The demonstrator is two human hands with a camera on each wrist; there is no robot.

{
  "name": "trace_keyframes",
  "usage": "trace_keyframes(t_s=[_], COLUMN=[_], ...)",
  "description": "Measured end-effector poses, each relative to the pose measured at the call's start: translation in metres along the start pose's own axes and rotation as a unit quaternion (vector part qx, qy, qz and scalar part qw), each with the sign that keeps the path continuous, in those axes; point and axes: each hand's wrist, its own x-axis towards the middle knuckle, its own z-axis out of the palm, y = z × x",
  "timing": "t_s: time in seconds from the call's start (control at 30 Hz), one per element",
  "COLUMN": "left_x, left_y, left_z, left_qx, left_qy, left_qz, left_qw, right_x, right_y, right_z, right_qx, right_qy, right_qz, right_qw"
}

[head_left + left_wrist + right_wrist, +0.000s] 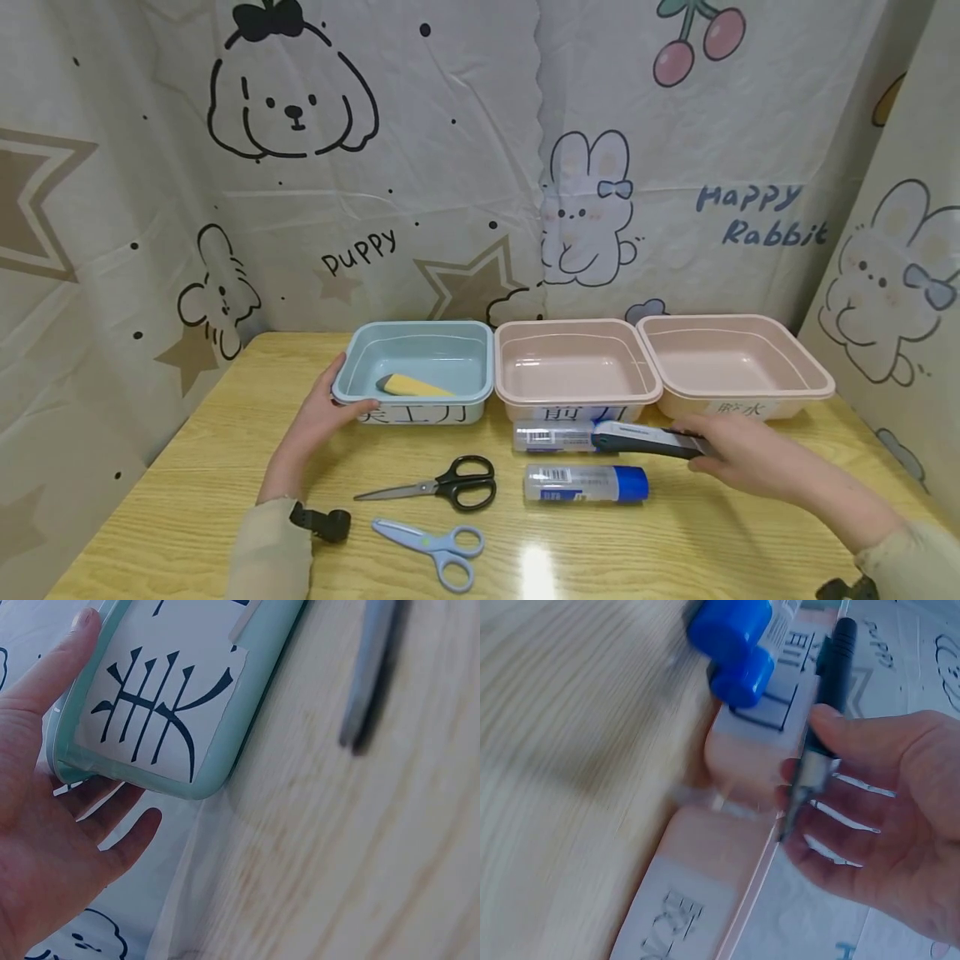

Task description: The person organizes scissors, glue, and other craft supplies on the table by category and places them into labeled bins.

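Observation:
At the left, my left hand (pixel 318 412) grips the corner of a blue plastic bin (pixel 486 367), thumb on its front and fingers around its side. A yellow utility knife (pixel 412 386) lies inside that bin. My right hand (pixel 738 454) pinches a dark green and white utility knife (pixel 652 440) by one end, thumb against fingers. In the right wrist view, the knife (pixel 832 690) is held in front of the pink bins. Partly behind it in the head view lies a clear glue bottle (pixel 553 436); a second glue bottle (pixel 577 483) with a blue cap lies nearer.
Black-handled scissors (pixel 468 483) and light blue scissors (pixel 435 546) lie on the wooden table (pixel 187 500). A middle pink bin (pixel 577 400) and a right pink bin (pixel 750 393) stand beside the blue one, with labels on their fronts. A printed curtain (pixel 450 167) hangs behind.

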Motion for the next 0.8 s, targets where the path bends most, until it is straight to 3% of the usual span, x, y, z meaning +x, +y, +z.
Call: trace_keyframes(t_s=[0.33,0.6,0.8], left_x=[0.000,0.000,0.000], left_y=[0.002,0.000,-0.001], left_z=[0.001,0.002,0.001], left_qx=[0.006,0.002,-0.002], left_qy=[0.001,-0.001,0.000], left_qz=[-0.006,0.000,-0.006], left_qw=[1.0000,1.0000,1.0000], right_x=[0.050,0.088,0.115], right_y=[-0.034,-0.045,-0.056], right_z=[0.001,0.012,0.016], right_qx=[0.004,-0.004,-0.012], right_qy=[0.058,0.103,0.133], right_qz=[-0.003,-0.049,-0.061], right_qw=[0.9983,0.9935,0.9892])
